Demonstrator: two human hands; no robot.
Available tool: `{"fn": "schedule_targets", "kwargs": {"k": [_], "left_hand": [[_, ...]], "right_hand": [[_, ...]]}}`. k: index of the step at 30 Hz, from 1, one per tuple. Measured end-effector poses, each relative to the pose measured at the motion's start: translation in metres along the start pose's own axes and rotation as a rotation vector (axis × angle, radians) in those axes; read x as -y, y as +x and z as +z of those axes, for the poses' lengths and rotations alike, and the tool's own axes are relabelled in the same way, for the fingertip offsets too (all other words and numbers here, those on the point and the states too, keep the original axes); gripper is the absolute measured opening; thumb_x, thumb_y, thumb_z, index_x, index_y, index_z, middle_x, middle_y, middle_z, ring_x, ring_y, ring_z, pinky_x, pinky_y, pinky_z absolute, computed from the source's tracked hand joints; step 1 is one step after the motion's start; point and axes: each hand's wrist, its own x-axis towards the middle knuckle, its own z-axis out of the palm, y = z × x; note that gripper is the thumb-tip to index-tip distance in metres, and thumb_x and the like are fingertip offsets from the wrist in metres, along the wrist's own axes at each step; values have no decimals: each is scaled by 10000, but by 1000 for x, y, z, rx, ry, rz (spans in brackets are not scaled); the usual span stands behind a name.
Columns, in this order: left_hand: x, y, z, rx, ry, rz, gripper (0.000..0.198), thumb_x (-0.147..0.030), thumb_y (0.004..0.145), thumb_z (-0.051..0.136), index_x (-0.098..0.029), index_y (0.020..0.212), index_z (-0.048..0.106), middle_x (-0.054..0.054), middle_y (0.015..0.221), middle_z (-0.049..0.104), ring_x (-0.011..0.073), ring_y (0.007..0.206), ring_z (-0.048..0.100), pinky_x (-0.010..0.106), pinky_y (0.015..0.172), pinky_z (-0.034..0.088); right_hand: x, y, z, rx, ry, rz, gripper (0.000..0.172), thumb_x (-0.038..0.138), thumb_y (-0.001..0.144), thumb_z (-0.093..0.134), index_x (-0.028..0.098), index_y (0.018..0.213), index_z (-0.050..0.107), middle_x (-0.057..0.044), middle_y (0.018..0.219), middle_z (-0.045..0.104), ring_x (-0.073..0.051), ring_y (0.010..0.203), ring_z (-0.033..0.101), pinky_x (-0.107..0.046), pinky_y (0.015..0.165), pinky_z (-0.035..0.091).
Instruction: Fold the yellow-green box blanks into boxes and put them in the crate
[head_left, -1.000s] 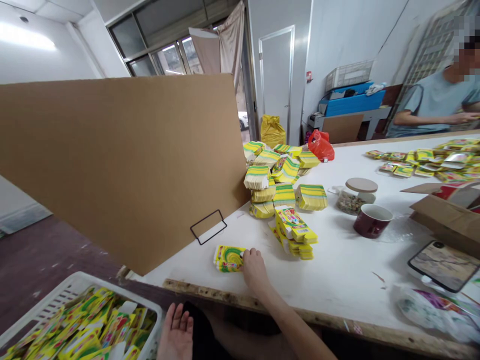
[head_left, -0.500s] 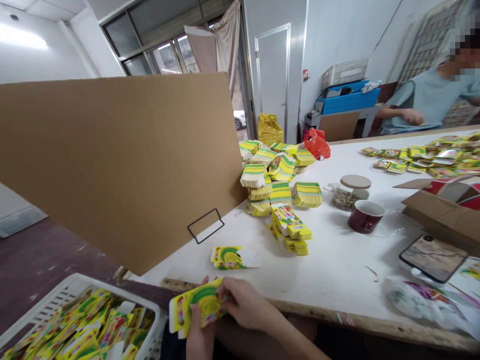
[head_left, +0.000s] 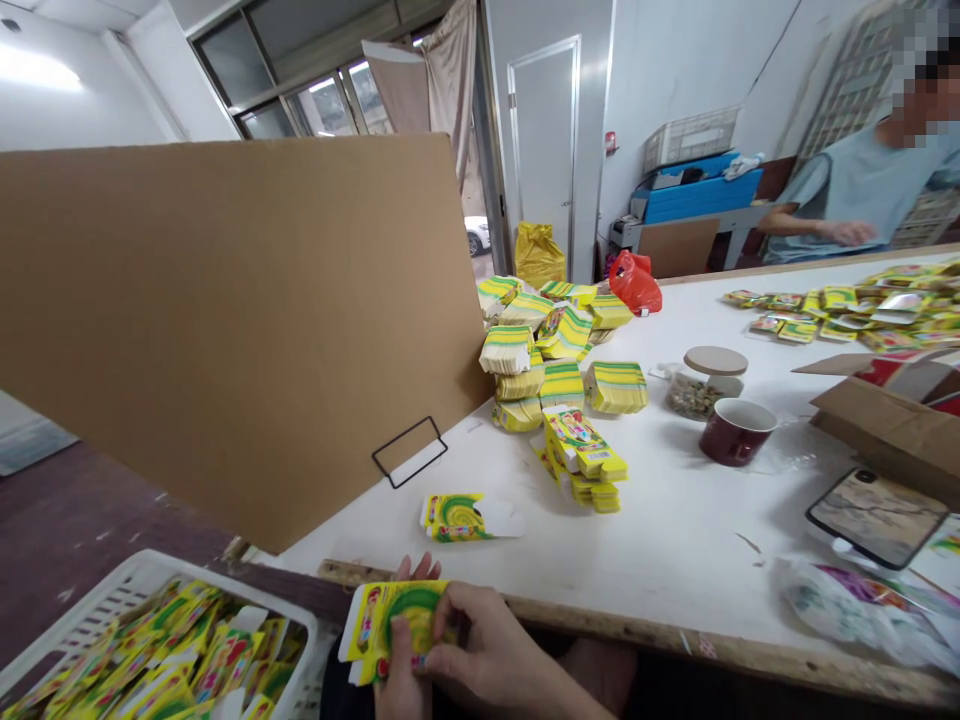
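Note:
A yellow-and-green printed carton (head_left: 375,622) is held in front of me, just off the table's near edge. Beneath it my left hand (head_left: 403,672) grips it, thumb pressed on the printed face and fingertips showing past the top edge. My right hand (head_left: 487,640) has its fingers curled and pinched at the carton's right end, covering that end. Just beyond lies a single carton (head_left: 459,517) with a white open flap. Farther up, a small stack of flat cartons (head_left: 583,450) rests on the white table (head_left: 645,550).
Left of me stands a white basket (head_left: 311,640) full of cartons. A large cardboard sheet (head_left: 247,330) rises at the left. Bundled cartons (head_left: 562,385), a maroon mug (head_left: 735,435), a glass jar (head_left: 697,395), a phone (head_left: 877,515) and a box (head_left: 885,430) occupy the table. Across it sits a co-worker (head_left: 855,190).
The carton and both hands have dropped slightly toward me. My right hand has shifted a little closer to my left. The co-worker's hand has moved slightly right.

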Motion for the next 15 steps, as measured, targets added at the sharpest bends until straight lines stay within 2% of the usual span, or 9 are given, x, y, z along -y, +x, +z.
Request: {"fn": "schedule_targets", "kwargs": {"k": [2,4,7,10,13,15], "left_hand": [[-11,-4,12,33,-70,6,593,-662,687,774,-223,1081,710,105,1136,698,291,1114,640,367,934,577],[-21,-8,25,34,-175,63,573,-701,608,784,-206,878,682,59,870,642,233,862,636,327,799,598],[-26,-9,35,-118,-257,132,675,-831,522,745,-222,769,590,-4,703,493,159,641,498,285,646,570],[-18,-7,25,-226,-134,51,744,-861,495,740,-238,884,623,15,752,560,224,742,582,334,676,583],[-7,-5,5,-175,14,-11,830,-670,437,867,-231,1104,643,49,860,645,329,926,647,397,743,597],[-2,-4,-6,-163,83,-11,849,-515,405,926,-220,1149,644,43,837,660,336,917,665,401,758,596]], "right_hand": [[0,-3,3,70,125,7,309,333,698,817,182,794,565,7,856,596,-146,792,500,-250,714,405],[-1,-5,8,115,199,-23,397,378,631,870,181,809,574,-22,989,602,-182,932,537,-267,805,436],[-2,-5,16,124,273,-51,528,365,527,933,198,841,543,-56,1154,595,-244,1152,539,-304,953,437],[2,-2,18,91,366,-50,529,294,570,900,222,864,466,-58,1175,630,-241,1171,572,-317,976,440],[12,-2,12,5,290,-22,416,260,660,826,216,918,502,-21,1021,668,-190,966,606,-273,836,451],[19,-3,6,-25,169,-22,370,260,706,795,202,997,575,-9,965,675,-171,878,588,-256,771,436]]}}
